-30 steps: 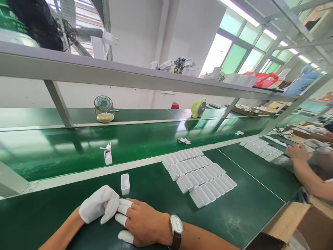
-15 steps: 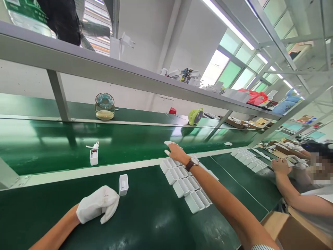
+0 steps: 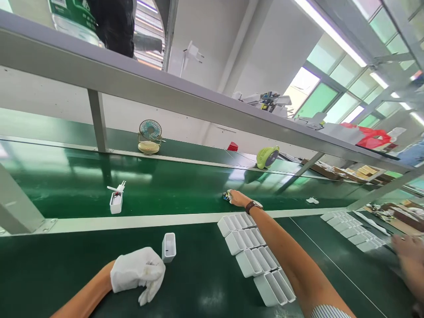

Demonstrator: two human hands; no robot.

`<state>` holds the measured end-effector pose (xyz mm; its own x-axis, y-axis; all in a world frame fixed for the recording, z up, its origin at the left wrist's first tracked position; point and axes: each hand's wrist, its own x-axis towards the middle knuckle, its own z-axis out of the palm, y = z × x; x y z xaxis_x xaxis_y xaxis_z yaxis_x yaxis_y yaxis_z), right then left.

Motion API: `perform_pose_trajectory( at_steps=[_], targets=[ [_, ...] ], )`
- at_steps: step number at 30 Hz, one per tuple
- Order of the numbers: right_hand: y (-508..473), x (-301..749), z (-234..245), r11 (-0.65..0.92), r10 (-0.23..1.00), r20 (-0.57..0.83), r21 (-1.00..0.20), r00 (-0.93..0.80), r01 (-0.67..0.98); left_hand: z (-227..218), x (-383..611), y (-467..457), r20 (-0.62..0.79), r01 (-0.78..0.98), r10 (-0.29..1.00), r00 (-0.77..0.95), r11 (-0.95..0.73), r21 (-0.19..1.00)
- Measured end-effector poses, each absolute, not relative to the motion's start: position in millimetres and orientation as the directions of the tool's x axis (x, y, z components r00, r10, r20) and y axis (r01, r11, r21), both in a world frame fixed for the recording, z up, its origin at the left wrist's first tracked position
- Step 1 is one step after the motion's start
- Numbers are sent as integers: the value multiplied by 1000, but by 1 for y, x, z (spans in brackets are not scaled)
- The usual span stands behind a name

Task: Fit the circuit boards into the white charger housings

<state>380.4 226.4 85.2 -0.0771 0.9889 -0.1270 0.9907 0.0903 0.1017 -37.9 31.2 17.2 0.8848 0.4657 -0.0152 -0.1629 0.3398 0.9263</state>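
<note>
Circuit board (image 3: 225, 196) | at right hand (image 3: 238, 198), grip unclear | left hand (image 3: 141, 271) curled, contents hidden | white case (image 3: 169, 252) just beside, likely for reach

Wears on the left hand (image 3: 141, 274) a white glove (image 3: 130, 273), matte and soft like cloth, wrapping palm, thumb and fingers and finishing in a plain edge at the wrist. Shows soft creases and faint tan smudges around the fingers. Bare along the forearm from there to the edge of view. Wears above the right hand (image 3: 236, 198) a watch (image 3: 257, 204), light and silvery at the case, on a dark brown strap (image 3: 250, 207). Bare again up to a short striped sleeve (image 3: 331, 312), patterned in narrow, closely set light and dark lines.
</note>
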Motion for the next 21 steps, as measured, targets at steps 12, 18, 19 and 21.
perform_pose_trajectory(
  at_steps=[12, 18, 19, 21],
  targets=[
    [153, 266, 126, 392, 920, 127, -344, -371, 853, 32, -42, 31, -29, -146, 502, 864, 307, 940],
    [54, 224, 102, 484, 875, 175, -351, -452, 802, 33, -41, 22, 0, -166, 706, 709, 168, 972],
    [43, 222, 94, 478, 878, 177, -345, -444, 808, 32, -42, 22, 25, -178, 761, 649, 119, 977],
    [28, 223, 78, 463, 887, 177, -346, -427, 816, 27, -44, 26, 66, -194, 856, 513, 41, 980]
  ],
)
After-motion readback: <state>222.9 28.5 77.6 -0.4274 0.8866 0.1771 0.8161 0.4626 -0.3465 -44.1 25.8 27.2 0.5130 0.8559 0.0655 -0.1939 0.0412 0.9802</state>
